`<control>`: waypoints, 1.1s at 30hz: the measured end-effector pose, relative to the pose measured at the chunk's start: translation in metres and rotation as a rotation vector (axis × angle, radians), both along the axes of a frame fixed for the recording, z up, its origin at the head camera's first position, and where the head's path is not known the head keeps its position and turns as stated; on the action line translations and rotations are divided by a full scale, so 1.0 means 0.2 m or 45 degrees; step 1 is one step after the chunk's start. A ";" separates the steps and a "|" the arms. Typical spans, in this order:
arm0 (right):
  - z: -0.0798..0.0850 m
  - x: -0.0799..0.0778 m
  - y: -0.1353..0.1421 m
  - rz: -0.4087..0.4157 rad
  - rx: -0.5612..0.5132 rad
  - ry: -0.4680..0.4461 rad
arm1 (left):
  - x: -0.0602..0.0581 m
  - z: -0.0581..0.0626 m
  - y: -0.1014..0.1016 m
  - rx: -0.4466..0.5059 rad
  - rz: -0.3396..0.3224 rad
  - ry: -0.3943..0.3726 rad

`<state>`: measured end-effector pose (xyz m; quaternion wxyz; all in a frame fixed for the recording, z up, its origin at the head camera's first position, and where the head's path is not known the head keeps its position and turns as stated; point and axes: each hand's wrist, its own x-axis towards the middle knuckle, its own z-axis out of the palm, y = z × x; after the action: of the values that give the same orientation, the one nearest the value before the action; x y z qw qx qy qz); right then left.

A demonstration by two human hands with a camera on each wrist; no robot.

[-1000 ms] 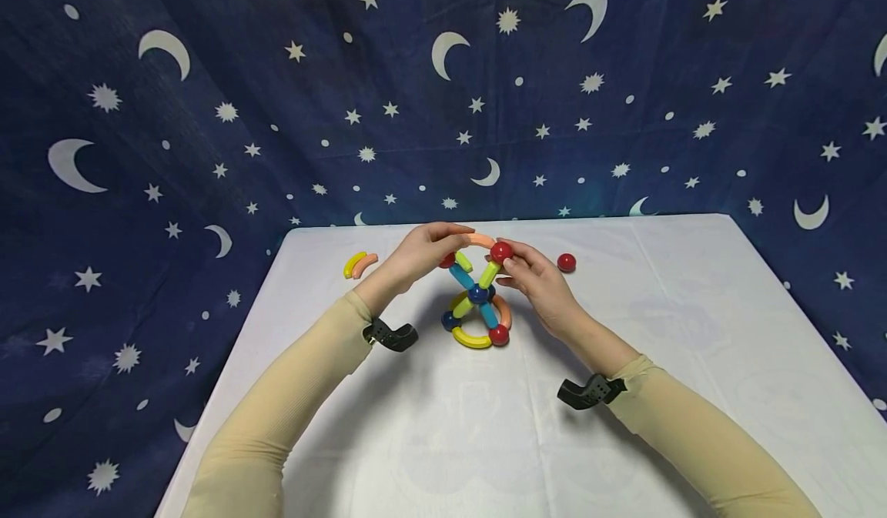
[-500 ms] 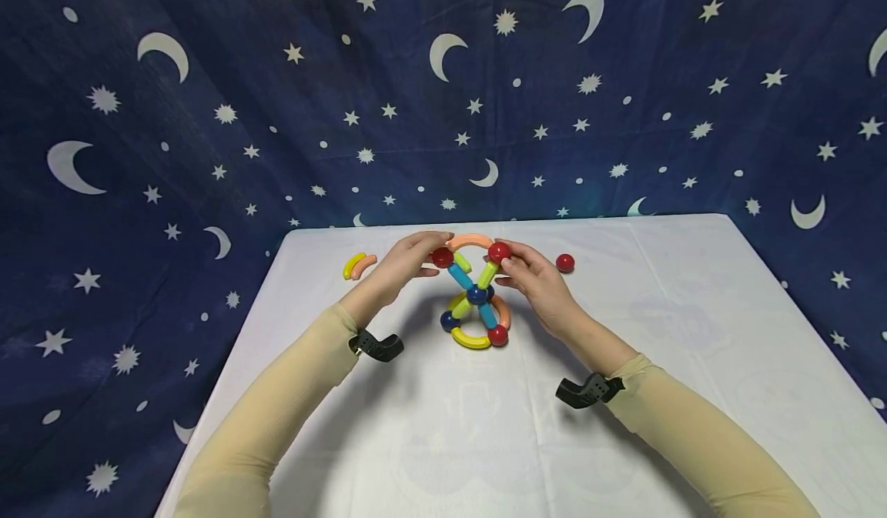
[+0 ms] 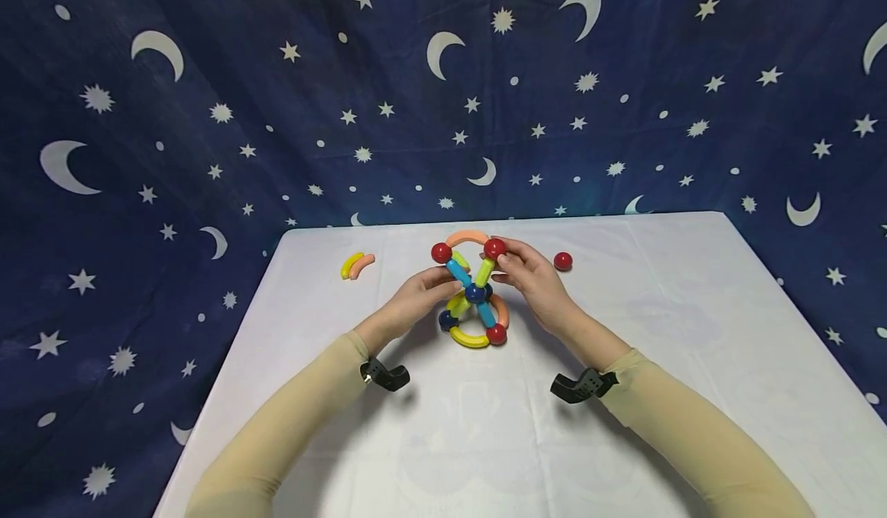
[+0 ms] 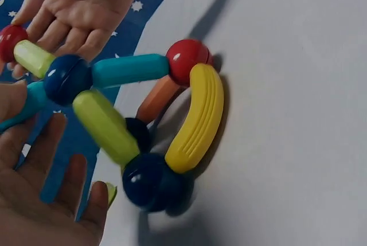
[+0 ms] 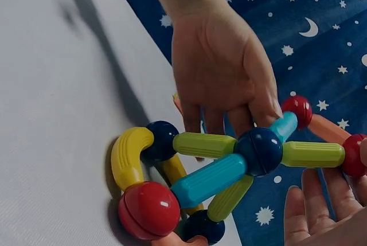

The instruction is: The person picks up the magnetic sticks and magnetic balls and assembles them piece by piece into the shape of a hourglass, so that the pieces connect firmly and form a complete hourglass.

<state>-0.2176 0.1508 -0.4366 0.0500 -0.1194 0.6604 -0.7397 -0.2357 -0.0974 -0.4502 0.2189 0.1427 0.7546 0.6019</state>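
Note:
A magnetic ball-and-rod model [image 3: 475,293] stands upright on the table. Its dark blue centre ball [image 4: 67,79] joins blue and lime rods, with curved yellow and orange pieces at bottom and top. My left hand [image 3: 419,301] is at the model's left side, its thumb and index finger pinching the upper blue rod [image 5: 284,125]; the other fingers are spread. On the other side, my right hand [image 3: 539,281] pinches the upper right red ball [image 3: 495,248] between thumb and fingers. The upper left red ball [image 3: 441,253] has no hand on it.
A loose red ball [image 3: 563,261] lies right of the model. Yellow [image 3: 351,265] and orange [image 3: 363,266] curved sticks lie side by side at the left. The white-covered table [image 3: 443,426] ends at a dark blue star-patterned cloth [image 3: 388,56].
My left hand has left the upper left red ball and moved down to the blue rod below it. My right hand stays on its red ball.

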 end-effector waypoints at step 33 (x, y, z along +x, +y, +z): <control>-0.04 -0.04 -0.03 -0.012 0.080 0.023 | 0.06 -0.04 0.10 0.033 0.025 0.147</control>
<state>-0.2252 0.1453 -0.4440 0.0443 -0.1215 0.6843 -0.7176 -0.2234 -0.0765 -0.4578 0.1672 0.1727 0.7595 0.6045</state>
